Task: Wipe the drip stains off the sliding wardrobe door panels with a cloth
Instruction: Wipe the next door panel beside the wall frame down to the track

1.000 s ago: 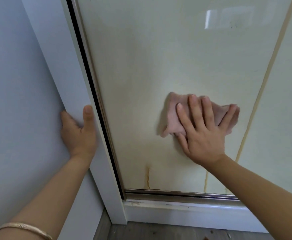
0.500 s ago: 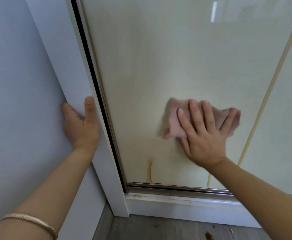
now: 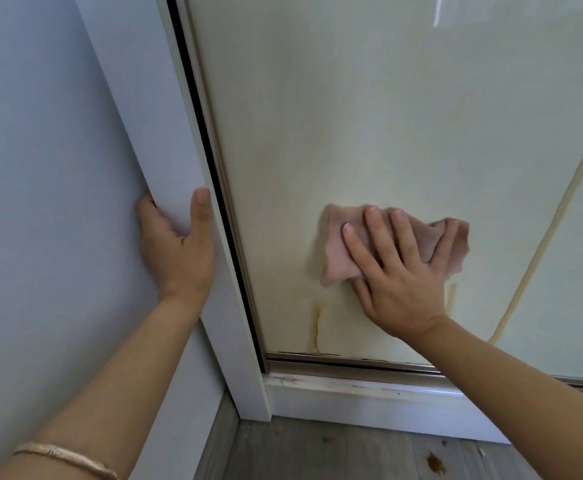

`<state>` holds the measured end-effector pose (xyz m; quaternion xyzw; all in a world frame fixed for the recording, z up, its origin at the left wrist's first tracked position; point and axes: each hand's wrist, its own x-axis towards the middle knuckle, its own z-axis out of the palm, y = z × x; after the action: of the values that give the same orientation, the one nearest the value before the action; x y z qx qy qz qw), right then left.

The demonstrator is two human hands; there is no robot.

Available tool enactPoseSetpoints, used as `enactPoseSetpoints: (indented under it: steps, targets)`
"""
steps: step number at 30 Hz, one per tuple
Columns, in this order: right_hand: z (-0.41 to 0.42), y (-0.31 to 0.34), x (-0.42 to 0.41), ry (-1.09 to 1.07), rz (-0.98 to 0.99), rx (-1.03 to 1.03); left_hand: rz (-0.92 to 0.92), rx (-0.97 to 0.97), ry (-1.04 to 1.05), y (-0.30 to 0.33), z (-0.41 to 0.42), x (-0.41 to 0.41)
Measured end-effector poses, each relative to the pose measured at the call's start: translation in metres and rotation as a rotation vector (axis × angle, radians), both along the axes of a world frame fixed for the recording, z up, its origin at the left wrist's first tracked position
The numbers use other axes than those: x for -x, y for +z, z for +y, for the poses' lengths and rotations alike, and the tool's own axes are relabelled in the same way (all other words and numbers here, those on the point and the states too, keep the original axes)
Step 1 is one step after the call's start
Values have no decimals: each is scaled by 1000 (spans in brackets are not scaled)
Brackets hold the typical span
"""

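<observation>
Head view: the lower corner of a sliding wardrobe is seen from above, looking steeply down.
Door panel: a glossy cream sliding wardrobe door panel (image 3: 352, 126) is framed by a thin pale metal edge and is seated in a metal bottom track (image 3: 352, 362).
Cloth: a crumpled pink cloth (image 3: 338, 251) is pressed flat against the lower part of the door panel, beneath the right hand.
Right hand: the right hand (image 3: 399, 271) is laid on the cloth with fingers straight and spread; nothing is gripped, and the cloth is held to the panel by pressure alone.
Left hand: the left hand (image 3: 175, 247) is wrapped round the edge of the white wardrobe side frame (image 3: 165, 140); the thumb is laid on the front face, and the fingers are curled behind the edge, out of sight.
Left drip stain: a yellow-brown vertical drip stain (image 3: 315, 329) is seen below and left of the cloth, running down to the bottom track.
Right drip stain: a second, fainter yellow drip stain (image 3: 451, 299) is seen just right of the right wrist.
Diagonal strip: a long pale yellow diagonal strip (image 3: 546, 233) is seen on the panel, right of the cloth.
Bracelet: a thin gold bracelet (image 3: 65, 459) is worn on the left forearm.
Surroundings: a pale blue-grey wall (image 3: 40, 168) adjoins the frame at left; a scuffed white plinth (image 3: 369, 400) lies under the track; a grey wood-look floor (image 3: 317, 452) carries a small brown spot (image 3: 433, 462).
</observation>
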<state>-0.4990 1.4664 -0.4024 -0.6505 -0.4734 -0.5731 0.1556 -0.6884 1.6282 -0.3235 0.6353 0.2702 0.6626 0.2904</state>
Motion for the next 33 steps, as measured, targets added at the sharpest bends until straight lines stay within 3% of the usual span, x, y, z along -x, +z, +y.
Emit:
enactPoseSetpoints:
  steps: [12, 29, 33]
  targets:
    - [-10, -129, 17, 37, -72, 355, 52, 106, 1, -75, -12, 2]
    - [11, -116, 39, 141, -8, 373, 47, 93, -16, -82, -6, 2]
    - [-16, -131, 25, 100, -41, 464, 52, 81, -21, -81, -8, 2]
